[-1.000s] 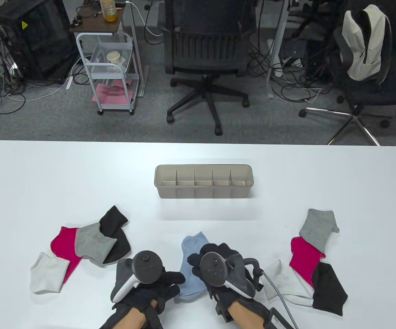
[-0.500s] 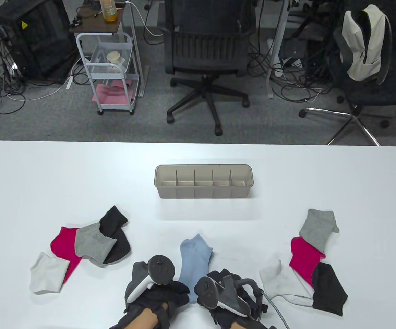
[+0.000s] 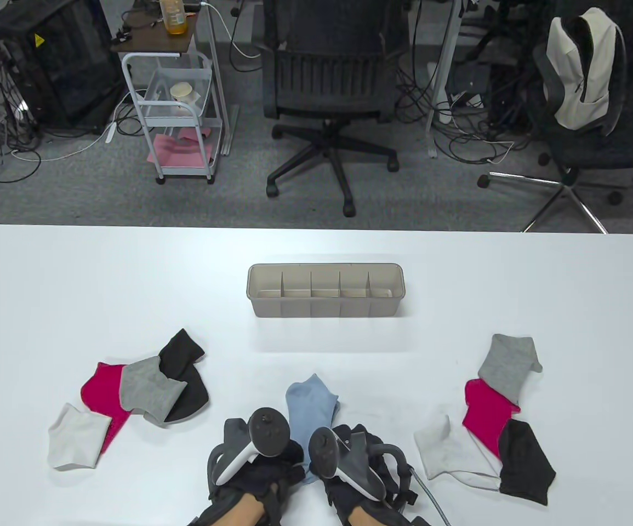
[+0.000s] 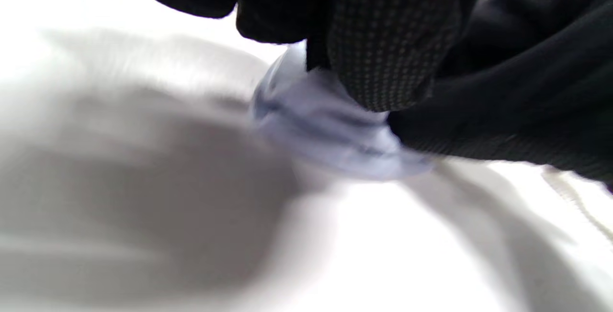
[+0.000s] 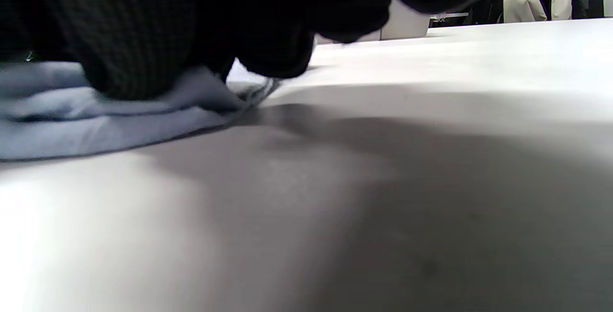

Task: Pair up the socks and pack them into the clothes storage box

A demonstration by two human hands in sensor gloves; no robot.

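The white table (image 3: 75, 274) holds the storage box (image 3: 325, 307) at its middle, unmoved, its compartments bare. Left of the hands lies a heap of socks (image 3: 146, 386): black, grey, pink and white; a matching heap (image 3: 491, 411) lies on the right, both as before. The blue sock (image 3: 309, 397) lies between the heaps at the near edge, now drawn slightly nearer the person. The left hand (image 3: 264, 474) and right hand (image 3: 357, 471) have closed in side by side since a moment ago, each pinching the sock's near end against the table, fingers curled onto the cloth.
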